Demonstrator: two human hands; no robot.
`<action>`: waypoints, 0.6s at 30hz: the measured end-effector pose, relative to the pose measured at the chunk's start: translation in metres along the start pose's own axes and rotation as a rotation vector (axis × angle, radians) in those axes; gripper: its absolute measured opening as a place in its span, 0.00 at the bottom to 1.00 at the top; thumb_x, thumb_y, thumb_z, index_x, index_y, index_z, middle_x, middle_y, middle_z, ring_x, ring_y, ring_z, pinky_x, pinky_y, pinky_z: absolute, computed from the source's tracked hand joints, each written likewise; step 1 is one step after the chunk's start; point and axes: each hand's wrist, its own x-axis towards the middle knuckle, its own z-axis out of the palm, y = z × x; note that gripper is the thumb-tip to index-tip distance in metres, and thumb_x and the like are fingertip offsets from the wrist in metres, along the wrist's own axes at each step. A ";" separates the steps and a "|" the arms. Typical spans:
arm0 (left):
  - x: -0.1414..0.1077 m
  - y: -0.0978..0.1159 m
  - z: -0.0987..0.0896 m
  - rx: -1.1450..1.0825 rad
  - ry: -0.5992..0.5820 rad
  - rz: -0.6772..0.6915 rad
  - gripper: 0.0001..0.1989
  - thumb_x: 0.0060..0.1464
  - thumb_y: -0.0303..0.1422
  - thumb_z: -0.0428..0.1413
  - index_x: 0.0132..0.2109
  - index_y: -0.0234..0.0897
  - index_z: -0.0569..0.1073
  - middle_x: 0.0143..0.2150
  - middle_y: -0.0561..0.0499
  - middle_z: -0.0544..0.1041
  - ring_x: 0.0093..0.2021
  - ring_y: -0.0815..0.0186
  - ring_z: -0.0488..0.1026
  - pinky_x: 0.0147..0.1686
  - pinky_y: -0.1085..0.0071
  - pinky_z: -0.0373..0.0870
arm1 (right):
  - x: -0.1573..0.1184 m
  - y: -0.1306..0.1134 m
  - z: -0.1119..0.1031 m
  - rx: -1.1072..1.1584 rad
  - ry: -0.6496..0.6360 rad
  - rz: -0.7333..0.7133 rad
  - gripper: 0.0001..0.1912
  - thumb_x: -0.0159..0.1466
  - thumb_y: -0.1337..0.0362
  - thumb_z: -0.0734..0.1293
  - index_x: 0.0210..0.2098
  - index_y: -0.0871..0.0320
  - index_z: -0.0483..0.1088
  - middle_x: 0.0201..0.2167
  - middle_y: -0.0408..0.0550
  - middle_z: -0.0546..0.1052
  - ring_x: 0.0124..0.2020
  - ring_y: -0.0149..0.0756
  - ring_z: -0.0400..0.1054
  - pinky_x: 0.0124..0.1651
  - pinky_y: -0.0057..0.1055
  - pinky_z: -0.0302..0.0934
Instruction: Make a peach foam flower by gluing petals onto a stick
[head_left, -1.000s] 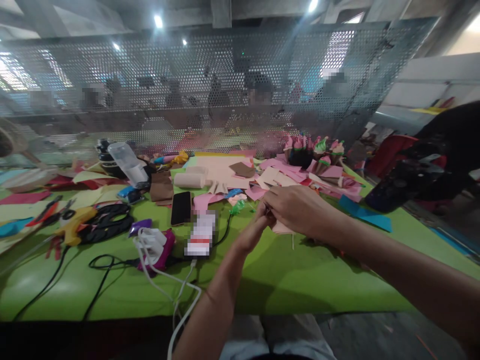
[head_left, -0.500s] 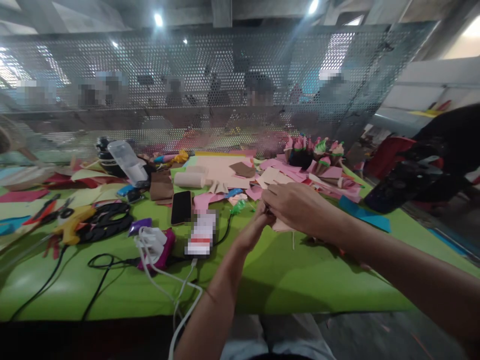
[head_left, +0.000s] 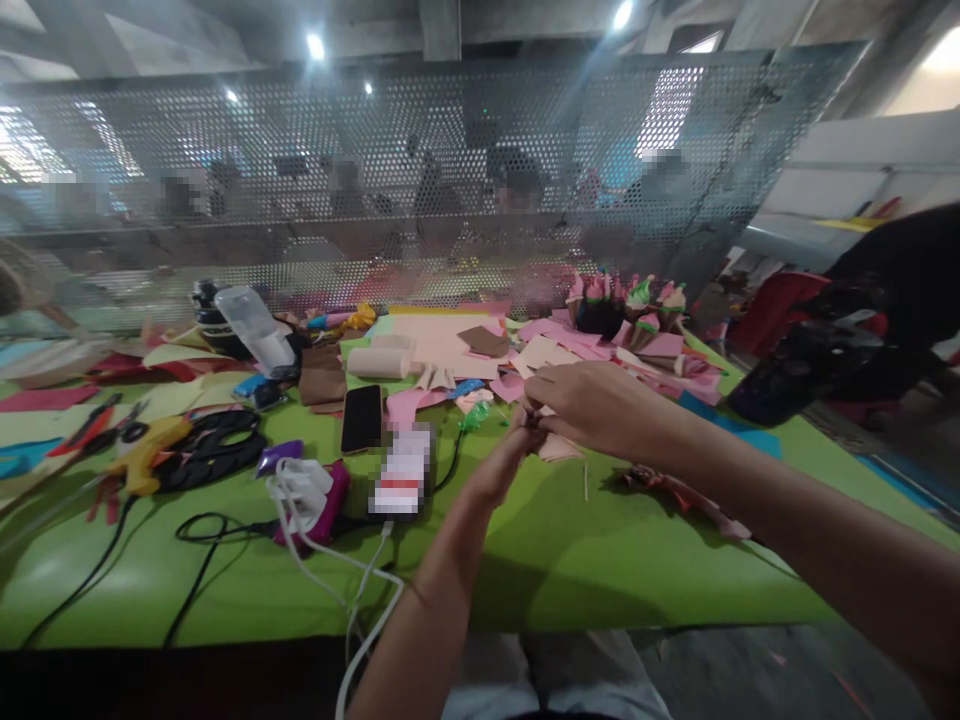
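Note:
My left hand (head_left: 517,435) and my right hand (head_left: 574,400) meet over the green table (head_left: 540,560), right of centre. Their fingers are closed together around something small and dark that is mostly hidden. Light pink paper (head_left: 559,447) shows just under my right hand. A thin pale stick (head_left: 586,482) lies on the table in front of it. Beneath my right forearm rests a brown and pink crafted piece (head_left: 686,497). Beyond my hands are a cream paper sheet (head_left: 544,355) and a bit of green plastic (head_left: 480,415).
Two phones (head_left: 362,418), a magenta power adapter (head_left: 319,505) with cables, a yellow glue gun (head_left: 146,452) and black scissors (head_left: 217,448) lie left. Paper flowers (head_left: 637,300) stand back right. A clear bottle (head_left: 256,330) leans back left. A perforated metal screen (head_left: 390,180) rises behind.
My hands stay together in nearly the same place. The pink paper beneath them shows less and looks tilted differently. More of the brown and pink piece is visible under my right forearm.

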 end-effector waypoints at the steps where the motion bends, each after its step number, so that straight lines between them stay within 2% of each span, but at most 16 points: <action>1: 0.002 -0.001 0.000 -0.026 0.014 -0.007 0.18 0.46 0.31 0.58 0.46 0.41 0.68 0.41 0.52 0.70 0.42 0.65 0.67 0.43 0.69 0.64 | -0.001 0.001 -0.003 0.026 -0.004 0.015 0.01 0.63 0.70 0.66 0.36 0.60 0.70 0.34 0.49 0.77 0.34 0.37 0.70 0.30 0.30 0.48; 7: -0.006 0.011 0.003 -0.066 0.057 -0.034 0.14 0.45 0.31 0.56 0.41 0.39 0.66 0.36 0.53 0.68 0.35 0.67 0.64 0.37 0.70 0.62 | -0.011 0.015 -0.010 0.253 0.095 0.099 0.04 0.63 0.65 0.67 0.33 0.59 0.72 0.31 0.46 0.77 0.32 0.34 0.69 0.32 0.27 0.51; 11: -0.014 0.025 0.009 -0.119 0.031 -0.002 0.11 0.46 0.31 0.57 0.38 0.38 0.65 0.33 0.53 0.67 0.33 0.68 0.64 0.35 0.71 0.64 | -0.021 0.022 -0.002 0.342 0.164 0.129 0.12 0.67 0.61 0.64 0.30 0.58 0.74 0.27 0.46 0.78 0.29 0.34 0.70 0.31 0.28 0.53; 13: -0.014 0.028 0.011 -0.153 0.030 0.021 0.10 0.46 0.32 0.58 0.37 0.38 0.66 0.33 0.52 0.68 0.33 0.68 0.65 0.34 0.72 0.66 | -0.026 0.022 0.003 0.398 0.204 0.124 0.13 0.69 0.61 0.62 0.32 0.58 0.76 0.29 0.47 0.80 0.31 0.35 0.72 0.33 0.28 0.57; 15: -0.014 0.029 0.011 -0.186 0.040 0.030 0.11 0.45 0.33 0.59 0.36 0.38 0.67 0.33 0.52 0.68 0.33 0.67 0.65 0.32 0.72 0.67 | -0.030 0.019 0.009 0.474 0.260 0.104 0.11 0.69 0.63 0.62 0.39 0.58 0.77 0.35 0.49 0.81 0.36 0.37 0.75 0.37 0.29 0.62; 18: -0.012 0.029 0.009 -0.229 0.049 -0.017 0.10 0.45 0.35 0.59 0.35 0.38 0.68 0.30 0.52 0.68 0.31 0.67 0.66 0.32 0.70 0.69 | -0.034 0.011 0.020 0.563 0.334 0.056 0.12 0.67 0.66 0.62 0.46 0.57 0.75 0.41 0.51 0.81 0.41 0.37 0.75 0.42 0.31 0.65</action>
